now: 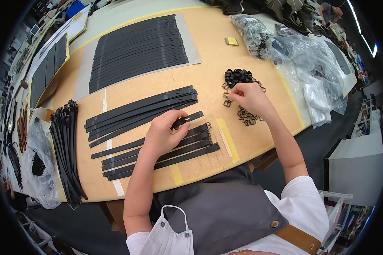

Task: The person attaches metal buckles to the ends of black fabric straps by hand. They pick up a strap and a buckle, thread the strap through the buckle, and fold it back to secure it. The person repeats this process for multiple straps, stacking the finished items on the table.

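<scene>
My left hand [164, 131] is closed around the end part of a black strap [119, 149], thumb and forefinger pinching a small dark piece near its tip. My right hand [250, 97] reaches over a loose pile of metal buckles [247, 115], its fingertips pressed together; what they hold, if anything, is hidden. Just beyond that hand lies a heap of black strap loops [237, 77]. Several straps fitted with buckles [187, 155] rest in a row below my left hand. Above it, several more straps [144, 108] lie side by side without visible buckles.
A grey board with many black straps [138, 49] lies at the back. Buckled straps [66, 144] hang over the table's left edge beside a clear plastic bag [42, 165]. Plastic bags [302, 55] cover the far right. A small yellow block [231, 41] sits nearby.
</scene>
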Demonstrator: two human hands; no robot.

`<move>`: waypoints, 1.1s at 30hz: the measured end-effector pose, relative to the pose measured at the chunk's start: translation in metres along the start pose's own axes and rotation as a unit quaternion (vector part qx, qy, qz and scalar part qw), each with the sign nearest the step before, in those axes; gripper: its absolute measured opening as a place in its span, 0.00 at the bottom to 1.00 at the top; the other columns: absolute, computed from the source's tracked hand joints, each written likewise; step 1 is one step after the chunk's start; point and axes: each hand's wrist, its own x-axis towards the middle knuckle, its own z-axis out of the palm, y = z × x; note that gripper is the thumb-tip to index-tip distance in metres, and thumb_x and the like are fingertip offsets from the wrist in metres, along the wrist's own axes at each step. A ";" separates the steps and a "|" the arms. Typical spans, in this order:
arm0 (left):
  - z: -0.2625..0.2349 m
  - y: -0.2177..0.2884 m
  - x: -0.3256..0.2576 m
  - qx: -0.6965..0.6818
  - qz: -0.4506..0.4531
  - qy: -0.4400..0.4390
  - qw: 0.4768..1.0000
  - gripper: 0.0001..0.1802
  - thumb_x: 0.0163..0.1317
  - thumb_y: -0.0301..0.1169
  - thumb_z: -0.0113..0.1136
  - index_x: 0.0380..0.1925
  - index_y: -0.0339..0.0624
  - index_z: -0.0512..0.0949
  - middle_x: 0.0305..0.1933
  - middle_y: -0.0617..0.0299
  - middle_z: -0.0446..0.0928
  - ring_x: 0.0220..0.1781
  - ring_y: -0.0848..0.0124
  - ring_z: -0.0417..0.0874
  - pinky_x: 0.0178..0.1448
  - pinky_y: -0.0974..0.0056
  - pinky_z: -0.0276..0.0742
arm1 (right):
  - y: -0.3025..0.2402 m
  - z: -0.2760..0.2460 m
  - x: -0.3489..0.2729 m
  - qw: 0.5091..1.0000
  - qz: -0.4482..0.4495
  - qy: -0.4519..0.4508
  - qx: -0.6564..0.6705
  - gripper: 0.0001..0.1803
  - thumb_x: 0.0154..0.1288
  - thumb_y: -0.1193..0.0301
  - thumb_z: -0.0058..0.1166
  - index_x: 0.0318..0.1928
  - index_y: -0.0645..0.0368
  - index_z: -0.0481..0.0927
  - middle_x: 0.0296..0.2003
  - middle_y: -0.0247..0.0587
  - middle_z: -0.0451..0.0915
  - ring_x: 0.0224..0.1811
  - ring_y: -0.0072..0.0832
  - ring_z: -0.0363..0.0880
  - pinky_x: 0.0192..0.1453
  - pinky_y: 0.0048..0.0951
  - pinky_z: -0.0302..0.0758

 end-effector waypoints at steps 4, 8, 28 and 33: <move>-0.001 0.000 -0.001 -0.004 -0.034 0.000 0.999 0.10 0.63 0.25 0.69 0.44 0.36 0.83 0.31 0.64 0.81 0.30 0.80 0.76 0.32 0.71 0.71 | -0.010 0.015 -0.011 0.999 0.023 -0.024 -0.014 0.13 0.64 0.65 0.70 0.40 0.63 0.88 0.34 0.48 0.89 0.37 0.39 0.89 0.46 0.36 0.83; 0.000 -0.003 -0.001 -0.002 -0.038 0.001 0.999 0.10 0.63 0.25 0.69 0.43 0.36 0.83 0.31 0.64 0.81 0.30 0.80 0.76 0.32 0.71 0.71 | -0.008 0.033 -0.008 0.992 -0.070 -0.035 0.103 0.11 0.64 0.68 0.69 0.39 0.64 0.88 0.32 0.48 0.88 0.36 0.35 0.89 0.46 0.34 0.84; 0.000 -0.003 -0.002 0.019 -0.032 -0.002 0.999 0.11 0.63 0.26 0.70 0.45 0.35 0.82 0.31 0.61 0.81 0.31 0.76 0.80 0.35 0.69 0.75 | -0.005 0.008 0.013 0.945 -0.245 -0.214 -0.028 0.07 0.64 0.73 0.69 0.41 0.61 0.87 0.42 0.42 0.84 0.45 0.40 0.85 0.54 0.38 0.81; -0.002 -0.002 -0.002 0.024 -0.032 -0.008 0.999 0.11 0.63 0.28 0.69 0.44 0.36 0.82 0.35 0.57 0.84 0.33 0.69 0.84 0.38 0.66 0.80 | -0.018 0.006 0.011 0.951 -0.205 -0.231 -0.017 0.07 0.65 0.72 0.69 0.37 0.61 0.84 0.40 0.39 0.84 0.41 0.34 0.85 0.50 0.32 0.80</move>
